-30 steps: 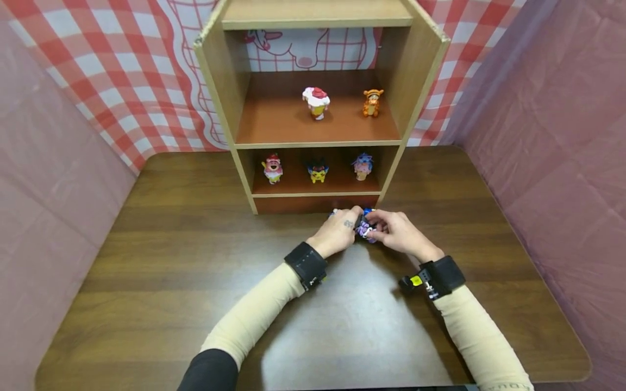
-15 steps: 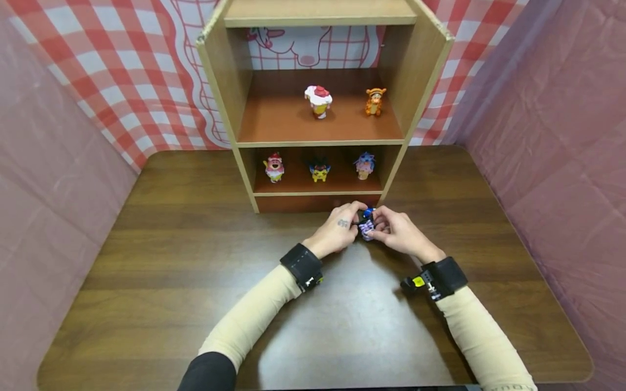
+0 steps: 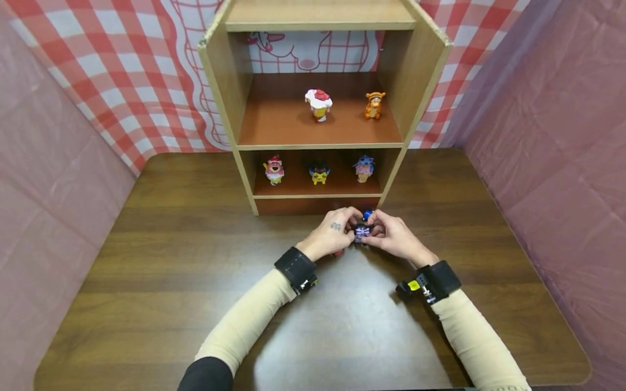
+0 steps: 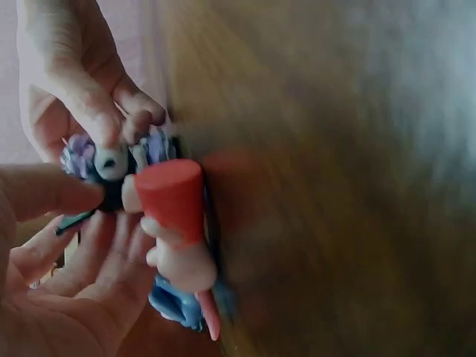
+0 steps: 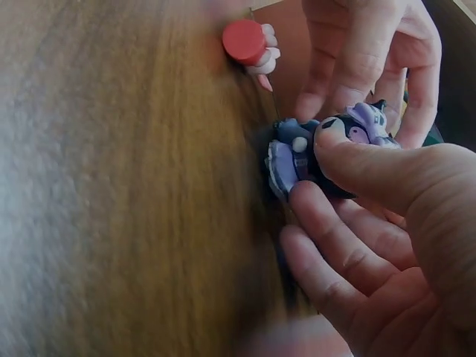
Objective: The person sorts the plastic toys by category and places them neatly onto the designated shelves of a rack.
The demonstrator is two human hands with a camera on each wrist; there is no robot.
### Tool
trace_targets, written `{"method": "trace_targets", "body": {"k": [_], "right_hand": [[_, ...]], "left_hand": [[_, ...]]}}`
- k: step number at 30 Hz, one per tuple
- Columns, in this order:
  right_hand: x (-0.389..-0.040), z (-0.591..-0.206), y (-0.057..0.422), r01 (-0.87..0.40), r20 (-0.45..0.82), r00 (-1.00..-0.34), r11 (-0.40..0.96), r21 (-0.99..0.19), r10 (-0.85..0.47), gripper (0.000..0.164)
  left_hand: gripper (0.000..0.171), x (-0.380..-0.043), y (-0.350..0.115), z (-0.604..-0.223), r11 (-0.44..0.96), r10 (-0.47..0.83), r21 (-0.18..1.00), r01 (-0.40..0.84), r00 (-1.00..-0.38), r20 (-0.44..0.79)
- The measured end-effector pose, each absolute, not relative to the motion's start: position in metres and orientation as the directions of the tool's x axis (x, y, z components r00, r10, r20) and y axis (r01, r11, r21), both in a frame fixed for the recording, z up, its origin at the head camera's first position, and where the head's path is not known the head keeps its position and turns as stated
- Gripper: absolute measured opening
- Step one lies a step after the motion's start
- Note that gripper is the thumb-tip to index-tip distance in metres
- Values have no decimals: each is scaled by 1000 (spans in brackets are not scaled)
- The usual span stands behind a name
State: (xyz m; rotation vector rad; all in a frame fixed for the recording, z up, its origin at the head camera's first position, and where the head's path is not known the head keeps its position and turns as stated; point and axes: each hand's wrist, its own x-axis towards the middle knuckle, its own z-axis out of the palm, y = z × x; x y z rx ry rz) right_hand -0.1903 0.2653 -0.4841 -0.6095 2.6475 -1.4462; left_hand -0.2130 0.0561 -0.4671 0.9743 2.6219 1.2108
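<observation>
Both hands hold a small purple-and-black figurine [image 3: 362, 233] just in front of the shelf. My right hand [image 3: 398, 239] pinches it, with the thumb over its face in the right wrist view. From the other side, my left hand [image 3: 330, 232] grips its black part between thumb and fingers. Close beside my left hand lies a pale figurine with a red base [image 4: 175, 204], its base turned toward the camera in the left wrist view. Past the fingertips sits a blue figurine [image 3: 368, 215], partly hidden.
A wooden shelf [image 3: 320, 145] stands at the back of the table [image 3: 195, 260]. Its upper level holds a white-topped figurine [image 3: 319, 104] and an orange tiger figurine [image 3: 374, 105]. Below are a pink bear figurine [image 3: 274, 170], a yellow figurine [image 3: 319, 173] and a blue-and-pink one [image 3: 364, 169].
The purple-and-black figurine has turned between the fingers and shifted slightly left. My left hand has drawn a little left, and the red base now shows below it.
</observation>
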Motion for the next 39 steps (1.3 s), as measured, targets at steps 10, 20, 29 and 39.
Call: {"method": "trace_targets", "body": {"k": [10,20,29,39], "right_hand": [[-192,-487,261,-311,156,-922,438,-844,-354,29],[-194,-493,260,-329,164,-918,461,-824,-361,27],[-198,-494,254,-398,247,-905,483,-780,-346,28],[-205,-484,245,-423,248,-888,477,-770,-387,28]], "left_hand": [[35,-214,48,-467,480,615,770,420,-787,46],[35,-216,46,-471,433,589,829,352,-807,35],[34,-223,43,-471,522,547,763,381,-836,43],[32,-227,32,-465,503,534,781,370,-844,56]]}}
